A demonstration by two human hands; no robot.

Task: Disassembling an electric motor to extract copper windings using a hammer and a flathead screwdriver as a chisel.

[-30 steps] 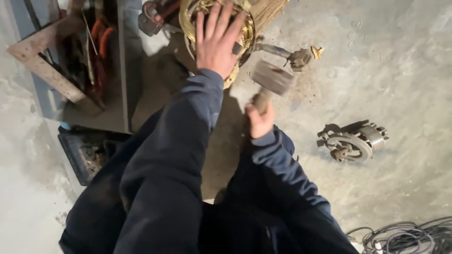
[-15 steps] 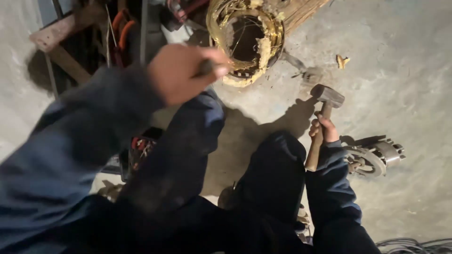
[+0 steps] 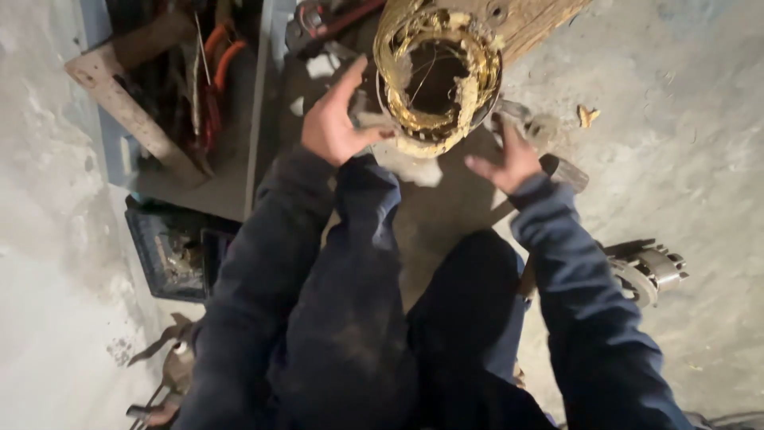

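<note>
A round motor stator [image 3: 436,73] with frayed golden copper windings stands on the concrete floor against a wooden block [image 3: 532,22]. My left hand [image 3: 338,119] reaches to its left side, fingers spread, thumb close to the lower rim. My right hand [image 3: 509,159] is open at its lower right, palm towards the stator, holding nothing. A hammer head [image 3: 563,171] lies on the floor just behind my right wrist. I cannot tell whether either hand touches the windings.
A tray of tools with orange handles [image 3: 208,80] and a wooden plank [image 3: 131,119] sit at upper left. A dark crate [image 3: 171,251] is left of my knees. A metal motor part [image 3: 649,271] lies at right. Pliers [image 3: 163,374] lie at lower left.
My right hand has let go of the hammer, which now lies on the floor, and moved up to the stator. My left hand has opened and reached to the stator's left side.
</note>
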